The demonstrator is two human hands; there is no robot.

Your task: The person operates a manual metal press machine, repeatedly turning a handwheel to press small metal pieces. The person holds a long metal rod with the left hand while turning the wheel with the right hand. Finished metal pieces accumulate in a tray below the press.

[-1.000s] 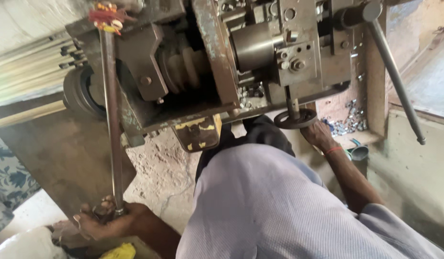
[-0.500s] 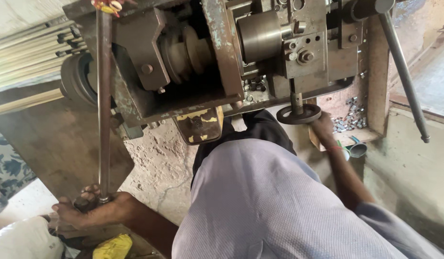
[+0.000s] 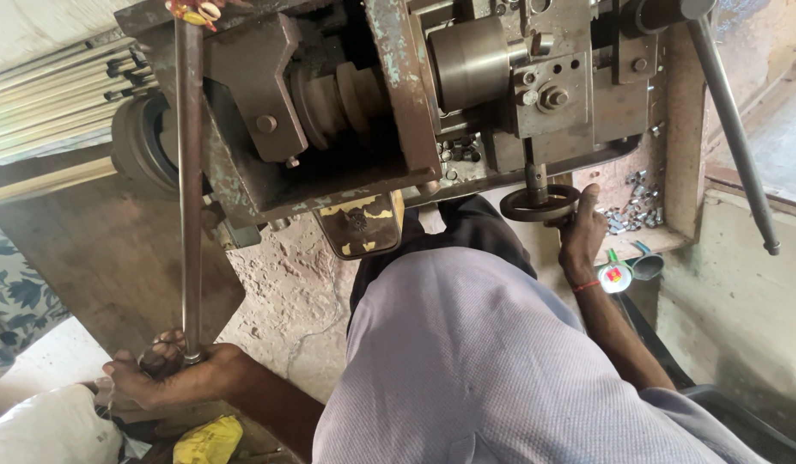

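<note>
Rod runs lengthwise away from my left hand, fingers clamped round its near end; right hand grips handwheel.

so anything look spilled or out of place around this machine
Small metal pieces lie scattered loose on the ledge beside the right hand, which grips the small handwheel; a few more sit on the machine bed. The left hand holds the long steel rod's lower end. Nothing else stands out.
</note>
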